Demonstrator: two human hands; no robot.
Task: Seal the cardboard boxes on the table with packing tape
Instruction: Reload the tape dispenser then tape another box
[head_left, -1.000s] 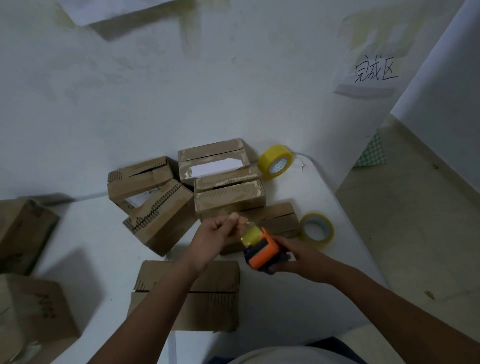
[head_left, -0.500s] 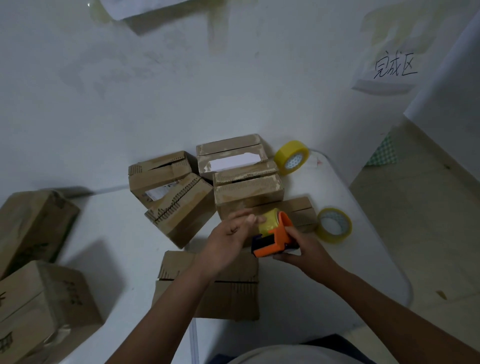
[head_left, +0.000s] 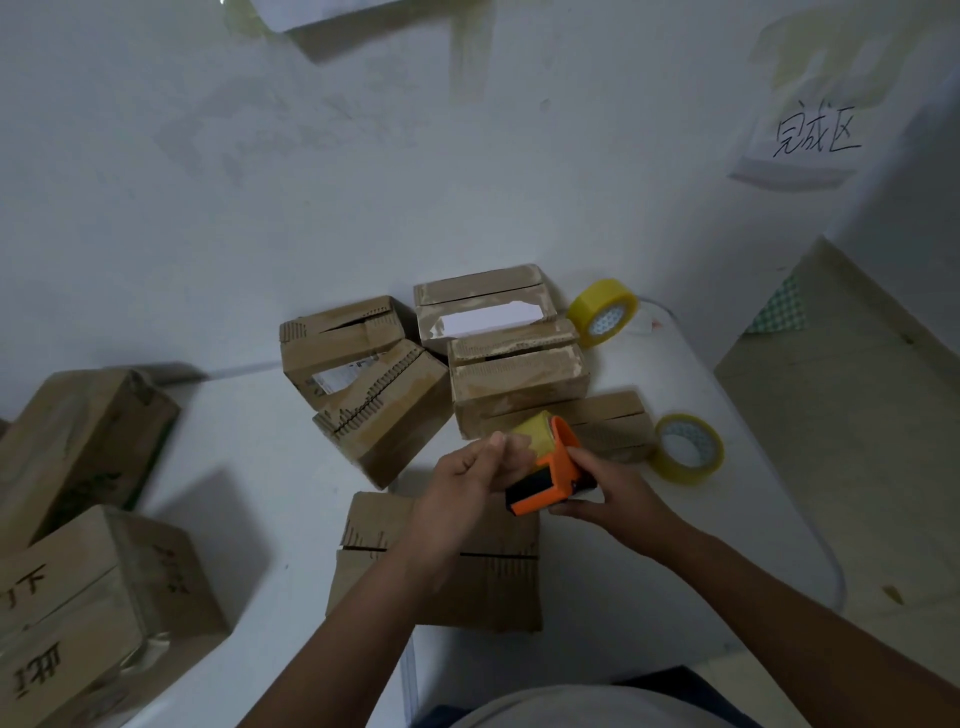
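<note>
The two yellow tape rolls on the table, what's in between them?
Only bare white table lies between the far tape roll and the near tape roll, in the head view.

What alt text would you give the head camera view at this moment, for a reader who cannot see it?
A person's right hand grips an orange tape dispenser while the left hand fingers its yellow tape above an unsealed cardboard box. Four more small boxes and two spare tape rolls sit behind on the white table.
</note>
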